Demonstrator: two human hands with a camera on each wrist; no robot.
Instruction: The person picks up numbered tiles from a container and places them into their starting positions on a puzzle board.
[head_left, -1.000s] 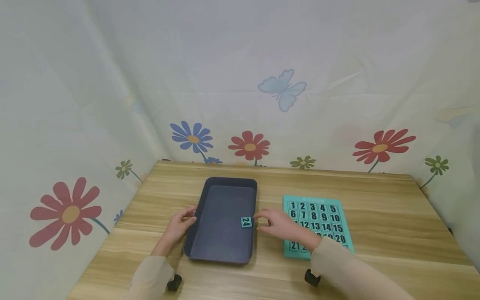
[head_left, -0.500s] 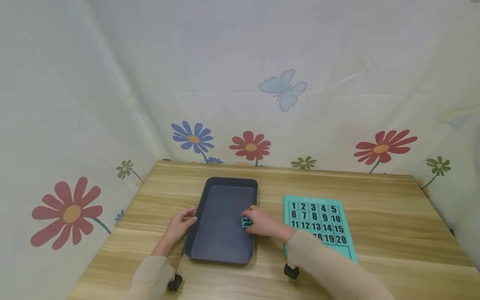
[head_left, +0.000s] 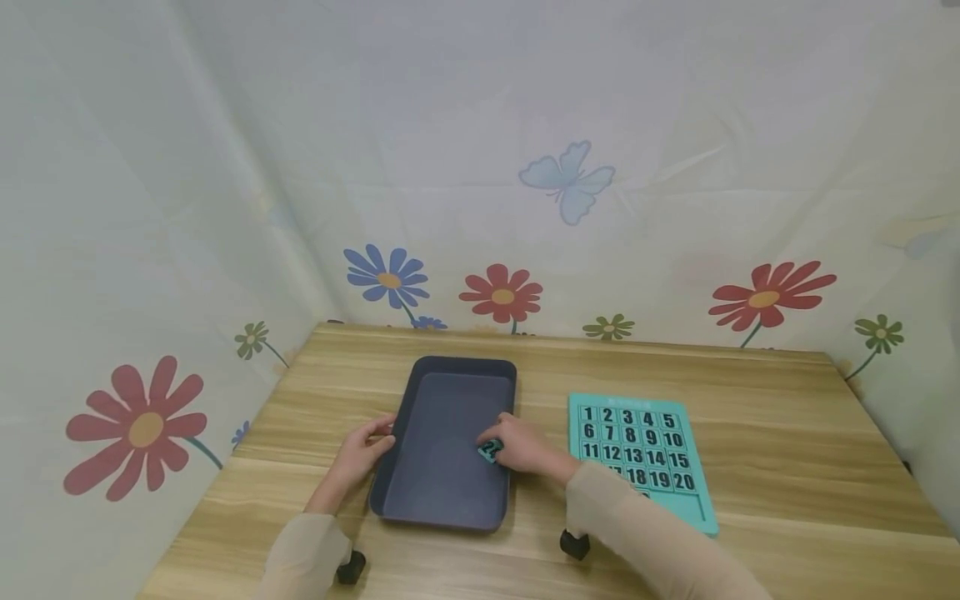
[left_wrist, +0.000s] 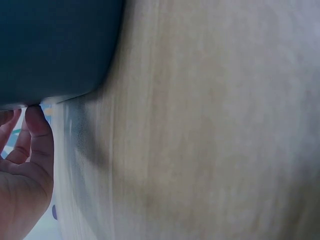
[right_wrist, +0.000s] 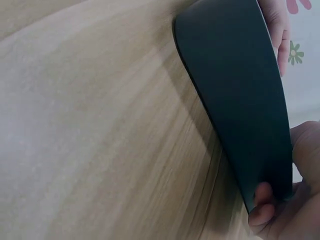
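Observation:
A dark tray [head_left: 450, 467] lies on the wooden table, its long sides running away from me. My left hand [head_left: 362, 454] grips the tray's left edge; in the left wrist view the thumb [left_wrist: 40, 132] meets its outer wall. Over the right part of the tray, my right hand [head_left: 525, 444] pinches a turquoise number tile [head_left: 491, 451] marked 24, which is tilted. In the right wrist view, that hand [right_wrist: 295, 200] reaches over the tray's rim and the tile is hidden.
To the right lies a turquoise number board [head_left: 708, 521] with numbered tiles in rows. My right sleeve [head_left: 637, 525] covers its lower left part. Behind the wooden table [head_left: 780, 433] hangs a pale curtain [head_left: 420, 150] printed with flowers and a butterfly.
My right hand has moved left from beside the tray to the 24 tile and taken hold of it, and the tile has tipped. The left hand stays at the tray's edge.

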